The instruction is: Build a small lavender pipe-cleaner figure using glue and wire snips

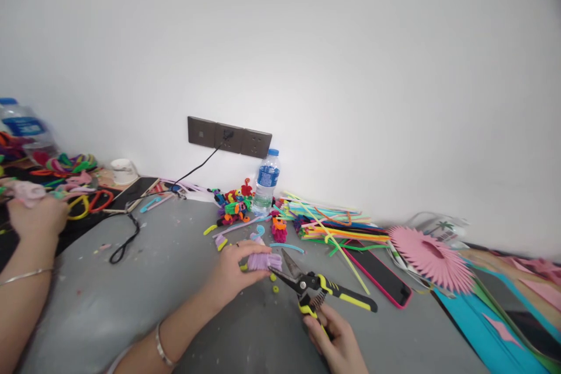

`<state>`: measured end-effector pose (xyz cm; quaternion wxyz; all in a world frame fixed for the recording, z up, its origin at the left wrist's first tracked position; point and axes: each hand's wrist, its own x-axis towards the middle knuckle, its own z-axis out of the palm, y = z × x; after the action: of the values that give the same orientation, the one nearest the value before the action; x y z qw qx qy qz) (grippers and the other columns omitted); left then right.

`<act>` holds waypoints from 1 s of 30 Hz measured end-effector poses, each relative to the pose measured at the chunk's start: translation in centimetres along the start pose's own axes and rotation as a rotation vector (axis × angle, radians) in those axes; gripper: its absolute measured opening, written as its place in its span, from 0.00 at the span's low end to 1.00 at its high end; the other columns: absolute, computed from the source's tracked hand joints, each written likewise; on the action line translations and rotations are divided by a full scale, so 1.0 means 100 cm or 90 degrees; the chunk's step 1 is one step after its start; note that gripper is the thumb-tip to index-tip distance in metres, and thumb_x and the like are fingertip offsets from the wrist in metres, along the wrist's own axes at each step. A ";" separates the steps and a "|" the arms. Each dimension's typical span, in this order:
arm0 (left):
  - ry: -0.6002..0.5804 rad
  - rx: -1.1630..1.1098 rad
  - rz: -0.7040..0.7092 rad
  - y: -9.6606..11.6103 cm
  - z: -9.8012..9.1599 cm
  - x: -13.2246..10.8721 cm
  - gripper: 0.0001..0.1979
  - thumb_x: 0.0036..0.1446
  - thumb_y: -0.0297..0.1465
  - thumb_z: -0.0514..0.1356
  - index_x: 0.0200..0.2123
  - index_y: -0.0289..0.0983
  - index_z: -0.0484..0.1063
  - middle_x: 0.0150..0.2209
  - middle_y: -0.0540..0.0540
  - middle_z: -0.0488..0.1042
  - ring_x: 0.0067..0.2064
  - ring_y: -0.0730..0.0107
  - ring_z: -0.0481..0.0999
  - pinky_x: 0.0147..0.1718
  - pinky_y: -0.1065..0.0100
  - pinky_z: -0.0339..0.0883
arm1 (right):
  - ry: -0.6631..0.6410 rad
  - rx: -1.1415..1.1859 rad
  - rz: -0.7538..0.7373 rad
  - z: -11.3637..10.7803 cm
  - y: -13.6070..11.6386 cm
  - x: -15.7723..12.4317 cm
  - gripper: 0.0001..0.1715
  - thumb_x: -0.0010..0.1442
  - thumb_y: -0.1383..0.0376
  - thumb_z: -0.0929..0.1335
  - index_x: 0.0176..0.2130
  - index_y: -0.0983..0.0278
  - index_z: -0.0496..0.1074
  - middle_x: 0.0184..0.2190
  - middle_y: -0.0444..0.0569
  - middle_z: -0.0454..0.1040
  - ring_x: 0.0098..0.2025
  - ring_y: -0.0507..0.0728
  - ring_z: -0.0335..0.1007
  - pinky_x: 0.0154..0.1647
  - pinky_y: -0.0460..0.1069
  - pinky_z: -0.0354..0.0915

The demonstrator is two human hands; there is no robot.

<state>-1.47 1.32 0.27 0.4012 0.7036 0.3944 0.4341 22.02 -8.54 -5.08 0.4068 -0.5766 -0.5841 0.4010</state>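
My left hand [230, 272] is closed on a coiled bundle of lilac pipe cleaner [262, 262] with a yellow-green end. In my right hand [337, 342] is a pair of black and yellow spring-loaded shears [307, 286]. Its fingers wrap the lower handle, while the upper handle sticks out free to the right. The blades stand apart; the lower one reaches the bundle's right end, and whether it touches I cannot tell. Small yellow-green bits [275, 288] lie just below. A light blue pipe cleaner piece [287, 247] rests behind the blades.
Another person's hand [37, 219] works at the far left near orange and yellow scissors [90, 204]. Behind my hands stand a water bottle [266, 181], colourful pipe cleaner figures [232, 207] and loose pipe cleaners [346, 228]. Rightward lie a pink-edged phone [379, 274] and a pink pleated ring [453, 266].
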 end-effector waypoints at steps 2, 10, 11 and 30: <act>0.012 0.023 0.023 -0.003 0.001 -0.001 0.17 0.45 0.29 0.71 0.42 0.42 0.82 0.44 0.44 0.83 0.48 0.58 0.80 0.52 0.61 0.68 | 0.008 -0.009 0.002 0.001 0.002 0.000 0.30 0.58 0.40 0.64 0.28 0.64 0.66 0.19 0.38 0.50 0.21 0.50 0.46 0.21 0.46 0.46; 0.036 0.083 0.115 -0.011 0.000 -0.001 0.17 0.48 0.27 0.70 0.44 0.41 0.80 0.43 0.44 0.82 0.47 0.59 0.79 0.50 0.61 0.70 | 0.021 -0.030 0.019 0.004 0.010 -0.005 0.27 0.61 0.44 0.64 0.33 0.66 0.71 0.22 0.39 0.48 0.24 0.51 0.45 0.23 0.46 0.46; 0.041 0.088 0.129 -0.011 0.000 -0.001 0.16 0.49 0.27 0.70 0.44 0.41 0.80 0.43 0.44 0.82 0.47 0.60 0.79 0.49 0.61 0.70 | 0.025 -0.024 0.022 0.004 0.010 -0.005 0.28 0.61 0.44 0.64 0.33 0.66 0.70 0.22 0.39 0.47 0.24 0.51 0.45 0.23 0.46 0.46; 0.099 0.148 0.281 -0.017 0.002 -0.002 0.18 0.51 0.25 0.69 0.47 0.43 0.77 0.43 0.45 0.82 0.45 0.62 0.80 0.46 0.62 0.72 | -0.001 0.124 0.110 0.017 -0.020 -0.012 0.34 0.55 0.36 0.65 0.32 0.65 0.67 0.16 0.36 0.52 0.18 0.48 0.45 0.20 0.45 0.47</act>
<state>-1.68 1.75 -1.35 0.1815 0.7785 0.3082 0.5157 19.74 -9.74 -3.76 0.4246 -0.5823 -0.4905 0.4900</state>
